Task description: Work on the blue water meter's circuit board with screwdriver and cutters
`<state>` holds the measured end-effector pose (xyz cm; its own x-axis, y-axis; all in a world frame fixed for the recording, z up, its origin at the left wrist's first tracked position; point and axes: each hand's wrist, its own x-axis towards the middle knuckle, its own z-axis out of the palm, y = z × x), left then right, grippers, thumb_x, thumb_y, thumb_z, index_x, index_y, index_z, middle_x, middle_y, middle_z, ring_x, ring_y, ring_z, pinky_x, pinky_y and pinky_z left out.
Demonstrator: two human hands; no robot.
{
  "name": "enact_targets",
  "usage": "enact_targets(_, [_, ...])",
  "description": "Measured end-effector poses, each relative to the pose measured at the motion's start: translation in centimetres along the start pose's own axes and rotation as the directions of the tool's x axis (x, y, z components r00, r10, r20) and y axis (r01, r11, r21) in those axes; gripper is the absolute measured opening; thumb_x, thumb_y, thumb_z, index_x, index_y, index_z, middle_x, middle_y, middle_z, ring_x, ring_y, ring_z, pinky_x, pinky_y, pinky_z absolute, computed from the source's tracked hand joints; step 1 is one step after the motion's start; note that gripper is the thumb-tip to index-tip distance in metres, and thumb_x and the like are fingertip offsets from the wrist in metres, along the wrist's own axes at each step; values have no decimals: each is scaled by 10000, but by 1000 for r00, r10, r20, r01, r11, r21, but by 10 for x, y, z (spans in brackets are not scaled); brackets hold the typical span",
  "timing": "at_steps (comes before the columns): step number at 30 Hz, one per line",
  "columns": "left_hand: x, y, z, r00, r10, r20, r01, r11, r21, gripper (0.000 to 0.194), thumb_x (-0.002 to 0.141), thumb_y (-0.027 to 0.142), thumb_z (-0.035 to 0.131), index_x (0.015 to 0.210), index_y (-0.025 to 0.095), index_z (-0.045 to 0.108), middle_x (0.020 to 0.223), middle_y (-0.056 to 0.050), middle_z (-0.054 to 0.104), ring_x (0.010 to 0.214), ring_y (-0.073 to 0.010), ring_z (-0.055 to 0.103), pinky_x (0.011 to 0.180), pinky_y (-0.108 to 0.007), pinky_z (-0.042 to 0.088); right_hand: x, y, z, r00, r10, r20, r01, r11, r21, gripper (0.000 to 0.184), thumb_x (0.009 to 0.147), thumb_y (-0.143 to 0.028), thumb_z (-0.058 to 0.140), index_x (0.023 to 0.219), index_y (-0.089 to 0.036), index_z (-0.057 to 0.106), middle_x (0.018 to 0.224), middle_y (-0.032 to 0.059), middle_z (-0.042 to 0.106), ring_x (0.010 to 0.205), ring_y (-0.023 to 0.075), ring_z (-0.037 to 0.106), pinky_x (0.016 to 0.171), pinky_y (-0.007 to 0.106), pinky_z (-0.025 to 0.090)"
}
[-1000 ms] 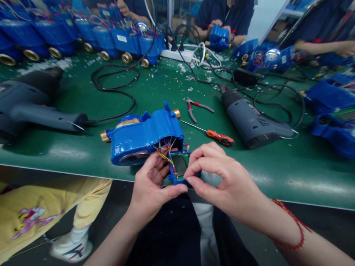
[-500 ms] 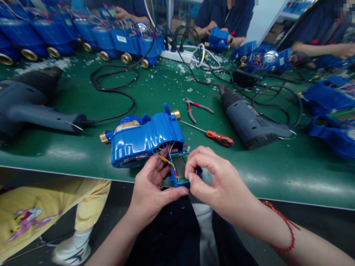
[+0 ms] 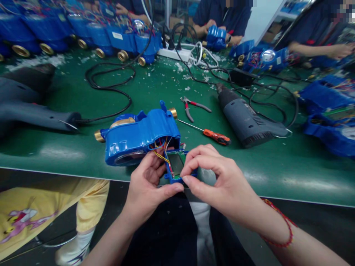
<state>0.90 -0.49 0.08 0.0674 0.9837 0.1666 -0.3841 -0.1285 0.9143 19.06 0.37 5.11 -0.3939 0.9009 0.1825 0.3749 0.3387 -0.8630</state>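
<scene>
A blue water meter (image 3: 141, 135) with brass pipe ends lies on its side near the bench's front edge. Coloured wires (image 3: 159, 153) run from its opening to a small blue display housing (image 3: 170, 180), which holds a green circuit board with a grey screen (image 3: 175, 163). My left hand (image 3: 149, 184) grips this housing from the left and below, thumb along its near edge. Over the right side of the board, my right hand (image 3: 206, 173) has thumb and forefinger in a pinch at the screen's lower right corner. Whatever is between those fingertips is too small to make out.
Behind the meter lie cutting pliers (image 3: 194, 105) and an orange-handled screwdriver (image 3: 216, 136). Heat guns rest at right (image 3: 245, 114) and left (image 3: 36, 101), with trailing cables. More blue meters (image 3: 119, 40), a white power strip (image 3: 174, 53) and co-workers' hands (image 3: 210, 26) are farther back.
The whole view has shifted slightly, so the bench items sit a little farther left. My right fingertips have moved slightly over the screen's corner. My left hand keeps its hold on the housing.
</scene>
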Motion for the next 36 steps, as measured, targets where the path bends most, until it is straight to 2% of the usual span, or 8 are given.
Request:
enact_targets(7, [0, 0, 0, 1000, -9, -11, 9, 1000, 12, 728, 519, -106, 846, 1107, 309, 744, 1176, 93, 735, 1135, -62, 680, 914, -90, 525, 3, -1, 2, 1000, -20, 18, 20, 999, 29, 86, 844, -122, 632, 775, -169, 651, 907, -87, 596, 945, 28, 515, 845, 221, 335])
enact_targets(14, [-1, -2, -1, 999, -11, -47, 11, 1000, 7, 724, 451, -44, 919, 1074, 285, 752, 1183, 55, 737, 1149, -96, 681, 920, -112, 532, 1, -5, 5, 999, 31, 16, -32, 998, 59, 92, 823, -117, 604, 743, -148, 637, 878, -70, 588, 913, 31, 499, 817, 228, 320])
enact_targets(19, [-3, -4, -3, 1000, 3, -13, -3, 1000, 2, 688, 486, -19, 925, 1087, 263, 745, 1243, 5, 719, 1176, -103, 669, 960, -131, 518, 1, -8, 11, 995, 99, 18, -100, 992, 77, 84, 771, -118, 565, 699, -127, 606, 822, -48, 572, 869, 55, 482, 791, 238, 299])
enact_targets(23, [-3, -5, -3, 1000, 1, 12, -1, 1000, -1, 757, 488, -65, 903, 1135, 290, 735, 1242, 28, 718, 1187, -90, 660, 981, -133, 508, 3, -5, 16, 994, 111, -14, -110, 993, 28, 86, 747, -132, 541, 690, -120, 604, 821, -28, 559, 842, 61, 476, 761, 235, 299])
enact_targets(26, [-2, -5, -3, 1000, 16, 24, -16, 1000, -7, 757, 521, -104, 860, 1142, 309, 733, 1238, 55, 718, 1175, -72, 662, 970, -124, 511, 3, -1, 17, 994, 31, -103, -32, 999, -10, 93, 812, -121, 519, 741, -106, 577, 851, -14, 541, 843, 48, 470, 750, 216, 333])
enact_targets(31, [-2, -4, -6, 999, 3, 43, -2, 1000, -13, 739, 588, -80, 844, 1188, 333, 720, 1285, 67, 694, 1202, -75, 648, 979, -133, 517, 0, 2, 11, 964, -134, -230, 119, 990, -80, 246, 1044, -165, 359, 839, -102, 480, 854, 6, 479, 804, 30, 422, 752, 172, 358])
enact_targets(33, [-2, -2, -6, 999, -12, 40, 13, 1000, -2, 725, 599, -32, 873, 1202, 337, 715, 1271, 64, 701, 1192, -83, 656, 975, -141, 526, -1, 3, 8, 959, -171, -227, 146, 982, -124, 269, 1044, -167, 380, 804, -102, 483, 866, 10, 499, 818, 29, 437, 763, 168, 364])
enact_targets(36, [-3, -1, -4, 998, -38, 50, 37, 999, 13, 694, 613, 37, 904, 1205, 346, 714, 1232, 61, 719, 1152, -83, 675, 935, -129, 541, -2, 3, 5, 960, -196, -199, 169, 975, -147, 179, 959, -128, 505, 789, -103, 555, 935, 8, 539, 928, 29, 486, 840, 161, 380])
